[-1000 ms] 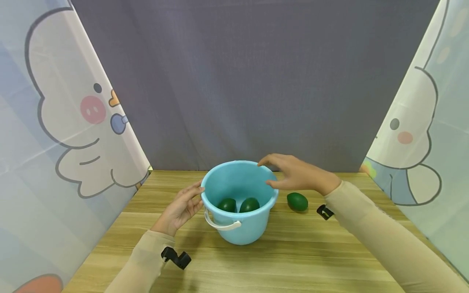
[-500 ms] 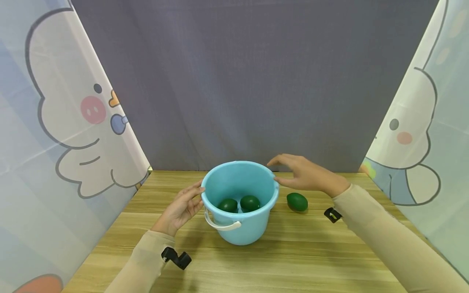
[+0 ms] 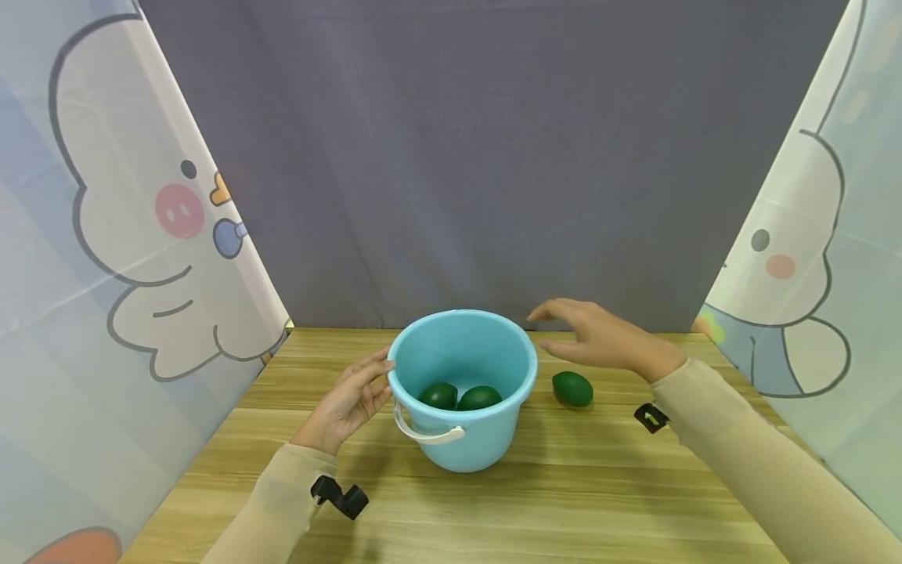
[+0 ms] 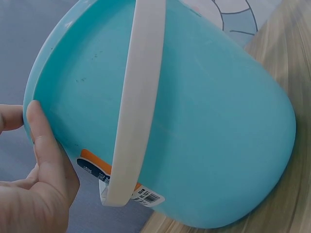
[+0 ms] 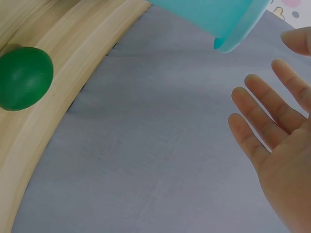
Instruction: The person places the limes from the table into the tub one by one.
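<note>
A light blue bucket [image 3: 465, 439] with a white handle [image 3: 430, 433] stands upright on the table. Two dark green oval fruits [image 3: 439, 395] lie at its bottom, side by side. My left hand [image 3: 347, 407] pinches the bucket's rim at the left; in the left wrist view the rim passes between the digits of that hand [image 4: 46, 165]. Just right of the bucket, my right hand [image 3: 599, 337] hovers with nothing in it, its fingers spread and relaxed. A third dark green fruit [image 3: 572, 388] rests on the table below that hand, and shows at the left of the right wrist view.
The wooden table [image 3: 564, 501] ends at a grey cloth [image 3: 465, 172] hung behind it. Cartoon-printed curtains [image 3: 127, 235] close in both sides. A printed label [image 4: 146, 195] is stuck on the bucket's outside.
My right hand has moved right, from over the bucket's rim to beside it. Inside, the right fruit has rocked slightly. The left hand and the bucket have stayed nearly still.
</note>
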A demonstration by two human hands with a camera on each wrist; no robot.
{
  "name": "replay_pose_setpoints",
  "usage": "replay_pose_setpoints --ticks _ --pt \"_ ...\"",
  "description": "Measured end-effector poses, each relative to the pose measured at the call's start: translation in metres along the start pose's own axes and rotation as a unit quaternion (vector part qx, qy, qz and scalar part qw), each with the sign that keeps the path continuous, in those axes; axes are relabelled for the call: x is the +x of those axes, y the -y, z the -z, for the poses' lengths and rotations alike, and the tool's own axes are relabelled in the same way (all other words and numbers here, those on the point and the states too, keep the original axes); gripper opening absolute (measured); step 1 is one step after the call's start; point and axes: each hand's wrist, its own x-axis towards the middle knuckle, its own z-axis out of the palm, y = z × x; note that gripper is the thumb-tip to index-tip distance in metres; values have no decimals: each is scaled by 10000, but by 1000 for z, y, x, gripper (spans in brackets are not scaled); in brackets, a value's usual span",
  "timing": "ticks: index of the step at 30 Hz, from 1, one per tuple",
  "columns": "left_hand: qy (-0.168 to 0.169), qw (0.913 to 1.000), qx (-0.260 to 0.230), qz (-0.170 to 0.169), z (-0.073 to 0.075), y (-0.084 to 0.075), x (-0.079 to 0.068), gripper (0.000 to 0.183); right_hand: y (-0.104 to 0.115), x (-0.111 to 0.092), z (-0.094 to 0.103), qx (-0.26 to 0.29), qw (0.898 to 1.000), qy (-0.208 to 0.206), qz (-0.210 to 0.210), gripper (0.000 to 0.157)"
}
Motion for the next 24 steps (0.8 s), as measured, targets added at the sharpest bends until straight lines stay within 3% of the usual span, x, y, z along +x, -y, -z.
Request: replay_pose_setpoints --ticks 24 --pt "-24 10000 -3 24 1 0 1 56 -14 -18 -8 -100 9998 -140 -64 32"
